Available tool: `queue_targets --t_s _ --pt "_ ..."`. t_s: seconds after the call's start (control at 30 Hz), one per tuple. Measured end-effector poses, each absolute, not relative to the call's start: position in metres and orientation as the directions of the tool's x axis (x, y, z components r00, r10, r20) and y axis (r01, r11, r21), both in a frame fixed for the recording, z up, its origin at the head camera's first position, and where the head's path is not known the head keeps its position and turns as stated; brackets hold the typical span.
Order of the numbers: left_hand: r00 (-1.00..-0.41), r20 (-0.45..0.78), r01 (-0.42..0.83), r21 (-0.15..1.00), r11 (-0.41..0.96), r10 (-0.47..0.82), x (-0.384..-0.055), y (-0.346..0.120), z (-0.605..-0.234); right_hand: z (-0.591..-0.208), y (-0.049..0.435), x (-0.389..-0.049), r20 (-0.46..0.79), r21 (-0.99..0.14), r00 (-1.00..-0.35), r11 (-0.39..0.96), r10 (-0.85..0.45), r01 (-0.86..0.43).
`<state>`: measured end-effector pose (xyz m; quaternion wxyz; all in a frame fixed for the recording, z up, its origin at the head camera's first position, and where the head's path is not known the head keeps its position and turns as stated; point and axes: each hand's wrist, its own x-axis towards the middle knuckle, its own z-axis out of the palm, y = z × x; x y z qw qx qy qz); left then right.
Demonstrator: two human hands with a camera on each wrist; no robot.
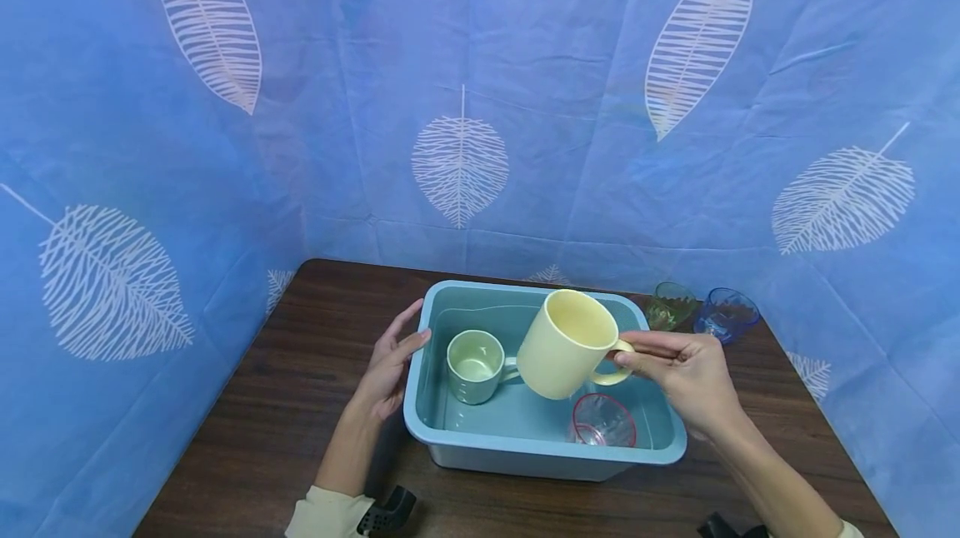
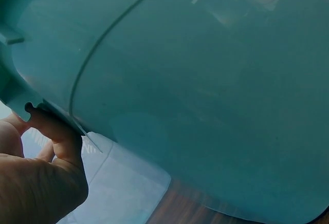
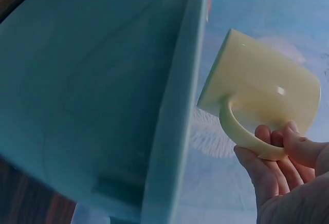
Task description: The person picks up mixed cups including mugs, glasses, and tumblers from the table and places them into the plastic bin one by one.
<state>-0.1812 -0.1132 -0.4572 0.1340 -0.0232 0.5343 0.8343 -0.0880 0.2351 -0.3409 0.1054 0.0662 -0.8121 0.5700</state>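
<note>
A pale yellow mug (image 1: 558,346) is held tilted over the blue-green plastic tub (image 1: 517,440). My right hand (image 1: 686,376) pinches its handle between thumb and fingers; the right wrist view shows the same grip on the mug (image 3: 262,80). At the tub's left side, my left hand (image 1: 390,363) rests against the rim, its thumb at the lip and its other fingers along the outside. Inside the tub, a light green mug (image 1: 471,392) stands upright at the left, handle toward the yellow mug. A clear glass with a red rim (image 1: 611,425) is in the tub's front right.
Behind the tub's right corner, a green glass (image 1: 670,309) and a blue glass (image 1: 726,317) sit on the dark wooden table (image 1: 315,338). A blue cloth with white leaf prints (image 1: 360,105) hangs around the table's back and sides.
</note>
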Motion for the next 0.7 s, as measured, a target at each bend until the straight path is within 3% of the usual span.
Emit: queue_targets --t_s 0.23,0.7 --pt "-0.961 -0.178 -0.251 0.882 -0.399 0.212 -0.181 -0.113 -0.456 -0.346 0.225 -0.089 0.257 -0.869 -0.962 0.415 -0.091 -0.271" --pt "-0.962 -0.171 -0.246 0.876 -0.415 0.211 -0.18 -0.112 -0.456 -0.348 0.209 -0.091 0.096 -0.895 -0.975 0.412 -0.199 -0.172"
